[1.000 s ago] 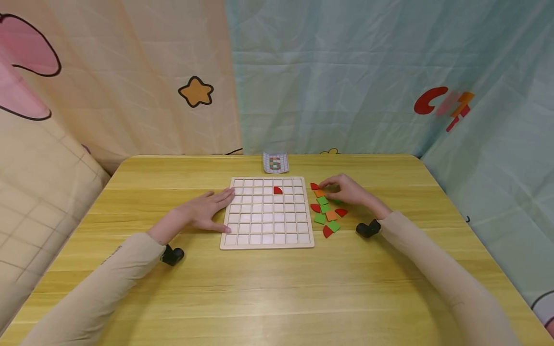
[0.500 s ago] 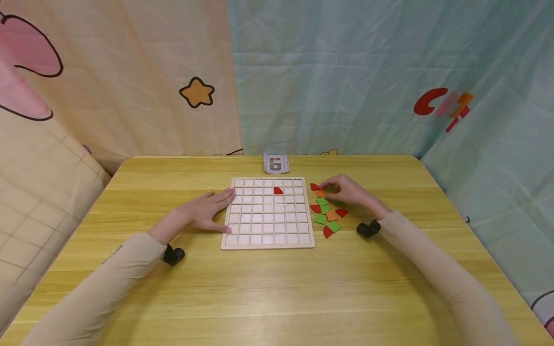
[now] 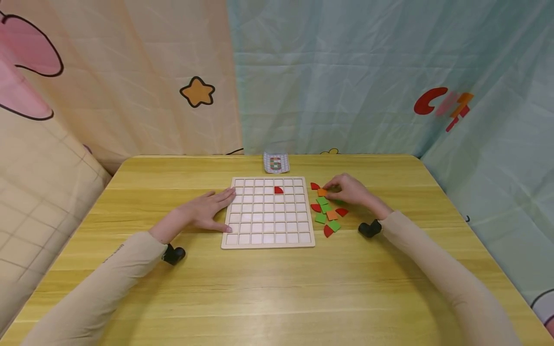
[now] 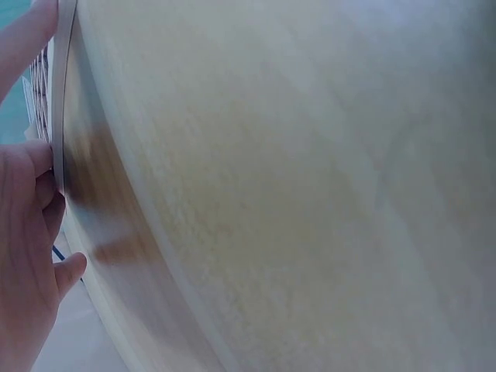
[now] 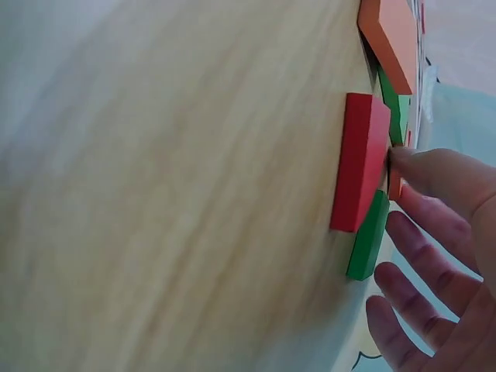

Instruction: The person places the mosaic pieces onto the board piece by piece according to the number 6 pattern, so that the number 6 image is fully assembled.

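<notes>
A pale wooden grid board (image 3: 268,244) lies on the table with one red quarter-circle tile (image 3: 279,190) in a cell of its second row from the far side. My left hand (image 3: 207,211) rests along the board's left edge, fingers spread and straight. Past the right edge, my right hand (image 3: 349,190) pinches an orange square tile (image 3: 322,192) between thumb and fingers. The right wrist view shows that orange tile (image 5: 396,184) at the thumb tip, with a red tile (image 5: 360,163) and a green tile (image 5: 369,236) nearer the camera.
Several loose tiles lie right of the board, among them green squares (image 3: 321,218), an orange square (image 3: 332,215) and red quarter-circles (image 3: 328,231). A small printed pattern card (image 3: 276,164) stands behind the board. Printed curtains (image 3: 346,86) hang behind the table.
The orange tile at my right fingertips has shifted slightly right, away from the red tile beside it. My left hand stays in place on the board's edge.
</notes>
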A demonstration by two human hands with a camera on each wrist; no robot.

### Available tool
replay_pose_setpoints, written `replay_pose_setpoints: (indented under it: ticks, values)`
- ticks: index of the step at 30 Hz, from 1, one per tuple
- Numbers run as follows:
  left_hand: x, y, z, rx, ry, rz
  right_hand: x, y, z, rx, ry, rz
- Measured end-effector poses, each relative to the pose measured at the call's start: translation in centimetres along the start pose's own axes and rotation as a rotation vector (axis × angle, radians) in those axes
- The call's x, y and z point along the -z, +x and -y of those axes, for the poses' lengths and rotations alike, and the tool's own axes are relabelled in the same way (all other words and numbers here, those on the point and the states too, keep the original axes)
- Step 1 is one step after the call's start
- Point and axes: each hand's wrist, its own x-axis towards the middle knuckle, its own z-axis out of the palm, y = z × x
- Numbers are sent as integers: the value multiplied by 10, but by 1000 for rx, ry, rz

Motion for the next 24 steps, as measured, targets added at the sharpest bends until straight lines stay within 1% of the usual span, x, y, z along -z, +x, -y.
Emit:
replay_pose_setpoints:
  ticks: [8, 13, 18, 20, 24]
  values:
    - [0, 0, 0, 8, -6, 3, 1, 2, 5, -60, 34, 13]
    - [-1, 0, 0, 7, -8, 0, 4, 2, 12, -83, 6, 9]
    - [1, -1, 0, 0, -6, -4, 6, 2, 21, -118, 1, 3]
    - [1, -1, -1, -1, -7, -6, 6, 3, 24, -125, 1, -4]
    - [0, -1, -1, 6, -6, -1, 5, 7, 33, -112, -12, -31]
